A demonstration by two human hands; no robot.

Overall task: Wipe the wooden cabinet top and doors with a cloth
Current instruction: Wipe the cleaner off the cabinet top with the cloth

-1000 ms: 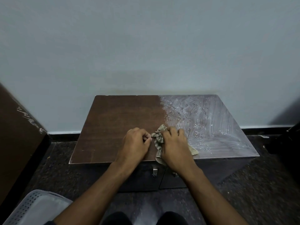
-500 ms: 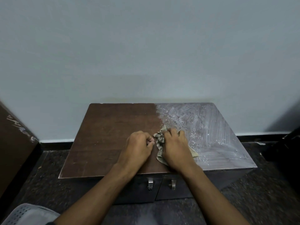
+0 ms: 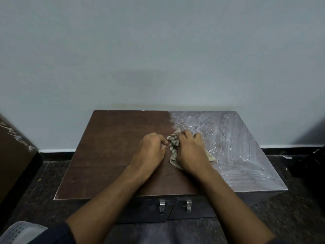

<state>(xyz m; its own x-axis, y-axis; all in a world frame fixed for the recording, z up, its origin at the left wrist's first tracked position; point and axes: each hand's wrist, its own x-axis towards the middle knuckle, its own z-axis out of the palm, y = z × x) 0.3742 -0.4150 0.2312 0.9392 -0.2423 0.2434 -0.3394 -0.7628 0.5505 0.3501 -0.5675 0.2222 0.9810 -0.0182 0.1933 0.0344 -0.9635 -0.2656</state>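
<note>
On the cabinet top (image 3: 112, 155), the left hand (image 3: 149, 152) is curling its fingers, seemingly pinching the cloth (image 3: 174, 147); the right hand (image 3: 190, 152) is gripping it mid-top beside the wet residue (image 3: 237, 147). A bunched cloth risks smearing rather than lifting it.

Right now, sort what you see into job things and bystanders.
Job: cloth under right hand; left hand beside it; cabinet top; doors, with handles.
Bystanders: white basket; brown board; wall.
</note>
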